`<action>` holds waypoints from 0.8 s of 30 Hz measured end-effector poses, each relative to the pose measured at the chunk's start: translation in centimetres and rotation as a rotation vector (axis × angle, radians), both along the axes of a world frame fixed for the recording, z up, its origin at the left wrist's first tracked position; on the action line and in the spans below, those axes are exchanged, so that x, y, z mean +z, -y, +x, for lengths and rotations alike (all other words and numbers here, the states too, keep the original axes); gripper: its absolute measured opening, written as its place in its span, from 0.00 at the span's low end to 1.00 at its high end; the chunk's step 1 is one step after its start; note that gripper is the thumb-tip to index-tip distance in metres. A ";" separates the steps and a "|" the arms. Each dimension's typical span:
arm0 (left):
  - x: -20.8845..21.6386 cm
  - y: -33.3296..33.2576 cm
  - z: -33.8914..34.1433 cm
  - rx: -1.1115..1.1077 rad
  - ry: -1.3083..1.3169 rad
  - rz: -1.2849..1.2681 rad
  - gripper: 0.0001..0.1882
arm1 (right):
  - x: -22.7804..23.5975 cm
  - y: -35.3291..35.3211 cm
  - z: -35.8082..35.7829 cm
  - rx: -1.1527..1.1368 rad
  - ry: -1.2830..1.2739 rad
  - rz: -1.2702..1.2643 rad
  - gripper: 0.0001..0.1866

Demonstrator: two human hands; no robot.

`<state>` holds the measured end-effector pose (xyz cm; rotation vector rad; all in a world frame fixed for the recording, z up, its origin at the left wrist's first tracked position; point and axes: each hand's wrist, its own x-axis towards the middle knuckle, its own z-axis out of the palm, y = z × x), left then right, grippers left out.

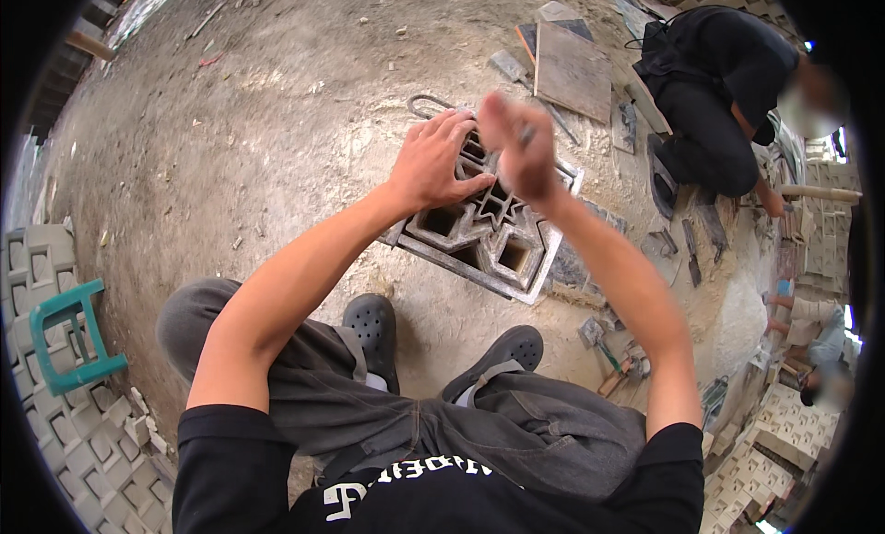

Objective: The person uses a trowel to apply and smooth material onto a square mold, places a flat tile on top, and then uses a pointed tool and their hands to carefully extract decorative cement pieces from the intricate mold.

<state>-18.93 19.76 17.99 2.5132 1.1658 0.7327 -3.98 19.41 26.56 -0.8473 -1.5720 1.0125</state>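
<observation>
On the ground in front of me lies a square metal block mould (513,258) with a star-like pattern of bars and deep openings. My left hand (433,161) rests on its far left part, thumb and fingers spread apart, holding nothing I can see. Above the mould's far right side is my right hand (525,156), smeared by motion and closed. A small greyish bit shows between its fingers, too blurred to name. Part of the mould is hidden under both hands. A curved metal handle (422,101) sticks out past my left fingertips.
Flat boards (572,71) and a trowel (508,67) lie beyond the mould. Several tools (691,248) are scattered at right, near a crouching person (710,101) in black. A green plastic stool (74,336) and stacked patterned blocks (41,267) stand at left.
</observation>
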 end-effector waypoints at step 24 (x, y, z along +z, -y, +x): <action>3.0 -1.9 3.2 0.130 0.582 -0.291 0.28 | 13.3 -6.2 0.1 -0.037 0.223 0.261 0.28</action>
